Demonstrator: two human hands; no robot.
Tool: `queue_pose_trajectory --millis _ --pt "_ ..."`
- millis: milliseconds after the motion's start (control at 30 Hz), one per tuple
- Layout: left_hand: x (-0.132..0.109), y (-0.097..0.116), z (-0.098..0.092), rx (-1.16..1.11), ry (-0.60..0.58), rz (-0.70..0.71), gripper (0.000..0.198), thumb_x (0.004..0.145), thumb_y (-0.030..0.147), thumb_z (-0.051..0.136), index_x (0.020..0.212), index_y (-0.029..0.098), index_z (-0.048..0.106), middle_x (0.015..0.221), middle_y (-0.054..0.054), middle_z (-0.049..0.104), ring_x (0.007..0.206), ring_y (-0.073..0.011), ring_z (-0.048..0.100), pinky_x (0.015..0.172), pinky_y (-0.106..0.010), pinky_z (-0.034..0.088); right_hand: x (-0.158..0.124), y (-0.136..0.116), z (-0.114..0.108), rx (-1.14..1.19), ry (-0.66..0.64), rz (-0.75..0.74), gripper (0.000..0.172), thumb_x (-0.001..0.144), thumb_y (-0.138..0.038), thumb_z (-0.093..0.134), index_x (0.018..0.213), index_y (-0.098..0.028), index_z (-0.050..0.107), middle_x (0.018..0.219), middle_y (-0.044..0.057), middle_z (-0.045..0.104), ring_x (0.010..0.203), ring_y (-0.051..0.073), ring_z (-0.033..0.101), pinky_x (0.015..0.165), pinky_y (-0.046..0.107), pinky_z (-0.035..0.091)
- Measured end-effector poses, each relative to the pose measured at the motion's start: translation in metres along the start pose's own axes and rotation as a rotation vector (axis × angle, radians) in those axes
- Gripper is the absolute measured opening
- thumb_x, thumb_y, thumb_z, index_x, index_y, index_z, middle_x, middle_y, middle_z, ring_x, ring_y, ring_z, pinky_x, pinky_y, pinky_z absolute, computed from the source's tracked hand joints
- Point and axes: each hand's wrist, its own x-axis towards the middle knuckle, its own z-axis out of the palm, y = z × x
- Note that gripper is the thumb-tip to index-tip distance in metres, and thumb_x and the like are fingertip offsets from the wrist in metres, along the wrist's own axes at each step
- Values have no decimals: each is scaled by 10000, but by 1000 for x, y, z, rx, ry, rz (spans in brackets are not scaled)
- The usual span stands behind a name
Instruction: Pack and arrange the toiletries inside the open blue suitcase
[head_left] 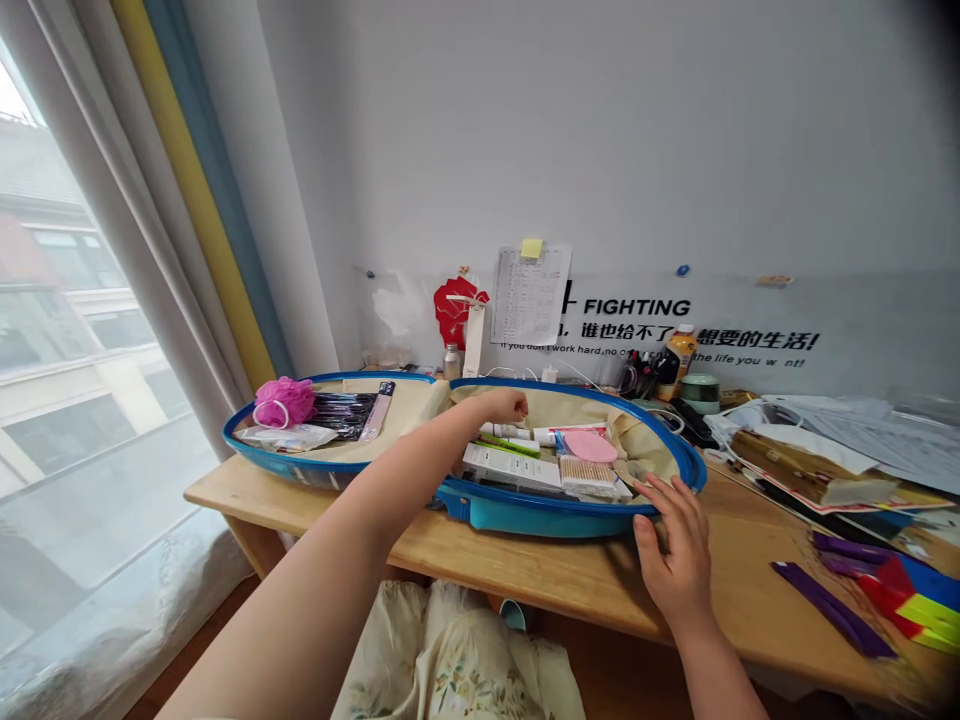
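An open blue suitcase lies flat on a wooden table, both halves lined in beige. My left hand reaches into the right half, fingers curled closed over small boxes and tubes; what it holds, if anything, is hidden. My right hand rests with fingers spread on the suitcase's near right rim. A pink oval item and a pack of cotton swabs lie in that half. The left half holds a pink bath puff and dark packets.
Papers and magazines pile at the table's right, with coloured strips near the front right edge. A bottle and a green jar stand by the wall. A curtained window fills the left.
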Motion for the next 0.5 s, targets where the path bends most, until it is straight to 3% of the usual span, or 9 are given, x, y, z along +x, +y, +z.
queue_pose_trajectory --millis 167,500 --pt "12 7 22 214 -74 50 316 936 359 590 1188 170 605 1230 -92 610 1066 -214 612 908 -440 536 1 -2 -1 6 -5 21 312 952 -353 437 1195 -239 595 1249 99 629 1325 282 462 1064 533 389" --pt "12 5 38 364 -139 101 331 940 368 582 1211 179 596 1250 -96 600 1077 -217 607 914 -440 534 1 -1 -1 4 -6 -9 308 944 -308 453 1208 -230 591 1267 103 621 1329 280 463 1080 520 380"
